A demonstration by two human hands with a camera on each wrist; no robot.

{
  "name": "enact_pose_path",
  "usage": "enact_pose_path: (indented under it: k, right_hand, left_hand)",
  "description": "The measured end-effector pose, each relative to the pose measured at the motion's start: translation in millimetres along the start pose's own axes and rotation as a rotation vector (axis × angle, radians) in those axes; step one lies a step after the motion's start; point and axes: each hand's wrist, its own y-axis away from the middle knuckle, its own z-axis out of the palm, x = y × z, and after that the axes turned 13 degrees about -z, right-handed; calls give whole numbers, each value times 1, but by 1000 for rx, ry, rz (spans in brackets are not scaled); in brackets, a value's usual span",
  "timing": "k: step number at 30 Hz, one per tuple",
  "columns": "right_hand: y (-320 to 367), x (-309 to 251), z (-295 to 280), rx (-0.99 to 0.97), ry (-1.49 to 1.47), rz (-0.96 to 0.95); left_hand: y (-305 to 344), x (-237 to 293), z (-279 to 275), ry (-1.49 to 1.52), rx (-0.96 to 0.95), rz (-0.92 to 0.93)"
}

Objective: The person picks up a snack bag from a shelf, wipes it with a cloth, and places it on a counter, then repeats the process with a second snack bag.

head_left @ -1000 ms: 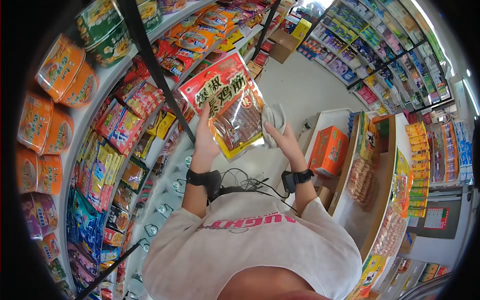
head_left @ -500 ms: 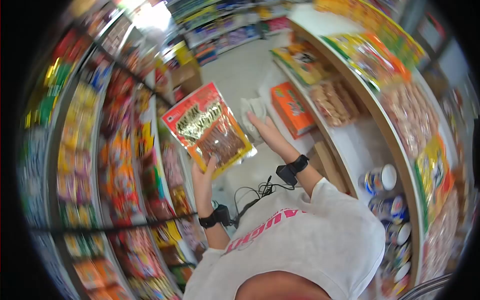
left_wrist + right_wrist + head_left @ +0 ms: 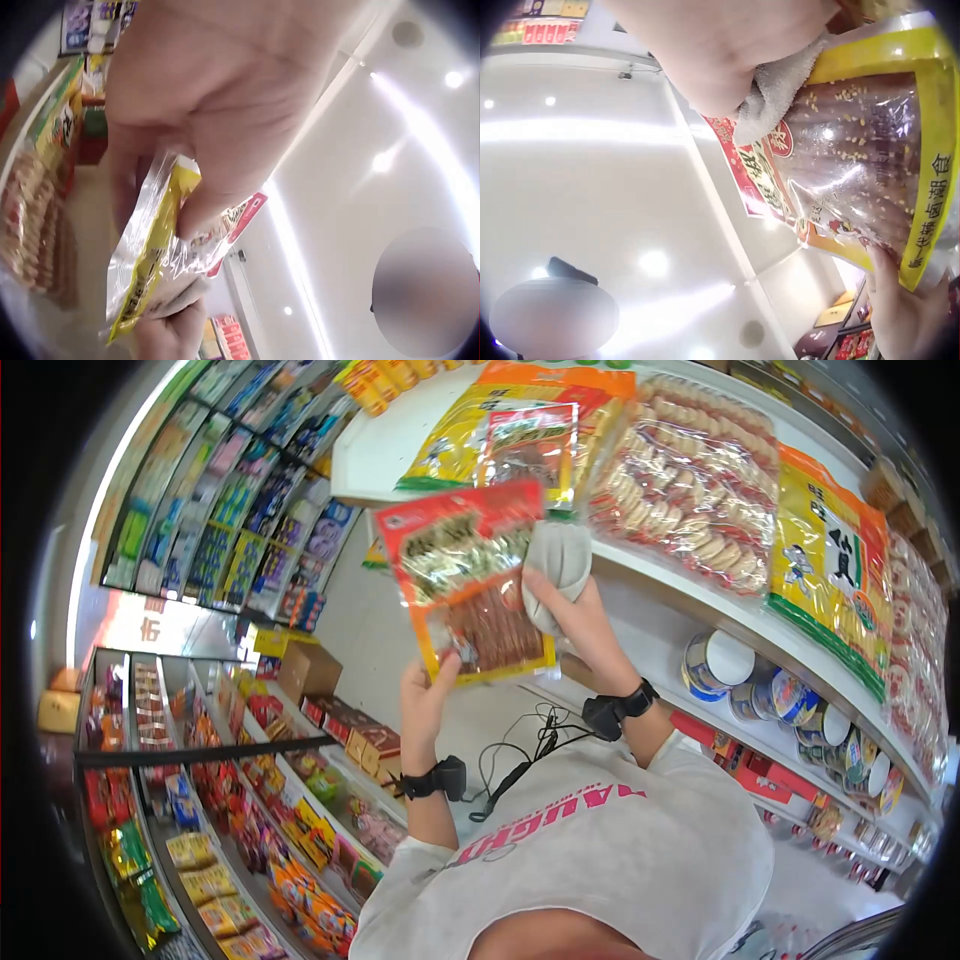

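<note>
"Packet, red at the top, brown strips showing through its window. Position?"

"Raised before the person's white shirt, face tilted. In the head view its top overlaps the edge of a white shelf; contact there, cannot tell."

"Left hand?"

"Pinches the packet's lower-left corner: thumb on the front, fingers bent behind."

"Right hand?"

"Thumb bent over a grey cloth, gripping it against the packet's right side. Other fingers mostly hidden."

"Around them?"

"1 smaller, similar packet atop a yellow bag on the shelf; beside these, a clear bag of round biscuits. Cans on the level below. Dark cables near the shirt hem."
</note>
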Motion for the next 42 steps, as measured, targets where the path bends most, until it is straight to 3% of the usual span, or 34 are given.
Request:
enact_pose_path:
  k: [1, 4, 6, 8, 9, 10, 12, 13, 15, 17, 18, 20, 23, 24, 25, 27, 29, 30, 32, 35, 42]
  right_hand:
    - [-2, -6, -8, -83, 112, -55]
    - [-2, 0, -26, -96, 275, -205]
    - [-11, -9, -33, -42, 467, -259]
    - [-43, -14, -42, 19, 638, -394]
    - [-61, -15, -44, 69, 684, -485]
    - [-69, -33, -41, 68, 862, -432]
    - [-86, -30, -54, 188, 1112, -624]
    - [-84, -38, -45, 179, 996, -648]
    - [-58, -54, -29, 155, 762, -679]
    - [-34, -50, 3, 6, 603, -654]
    - [-25, -48, 14, -160, 773, -701]
    - [-11, -47, 37, -538, 1062, -812]
    - [0, -73, 52, -633, 858, -652]
    - [2, -90, 56, -658, 661, -602]
    - [6, -97, 54, -645, 533, -643]
    - [25, -101, 60, -472, 113, -869]
    - [19, -116, 76, -507, -202, -1229]
    - [32, -126, 90, -339, -270, -1165]
    - [47, -137, 112, -300, -369, -1063]
    - [51, -140, 128, -595, -489, -992]
    - [123, -158, 182, -938, -645, -783]
  left_hand:
    - [-16, 10, 10, 32, -18, 44]
    - [-61, 33, 32, 173, -158, 76]
    - [-89, 57, 43, -22, -203, 144]
    - [-117, 84, 68, 172, -317, 272]
    - [-129, 98, 77, 232, -279, 220]
    - [-134, 100, 78, 186, -199, 221]
    - [-145, 101, 80, -9, 2, 282]
    - [-148, 106, 82, -153, 129, 348]
    - [-119, 94, 84, -8, -77, 456]
    - [-83, 84, 95, 366, -463, 258]
    - [-71, 76, 94, 620, -688, 38]
    - [-55, 61, 78, 466, -550, 84]
    - [-34, 54, 25, 395, -329, 106]
    - [-22, 50, 8, 398, -262, 96]
    - [-8, 46, -8, 434, -157, 58]
    - [6, 8, -40, 435, 85, 18]
    - [31, -31, -65, 446, 268, -56]
    - [47, -49, -74, 462, 336, -97]
    - [89, -72, -81, 484, 457, -146]
    - [153, -89, -81, 508, 590, -186]
    - [284, -130, -79, 658, 813, -213]
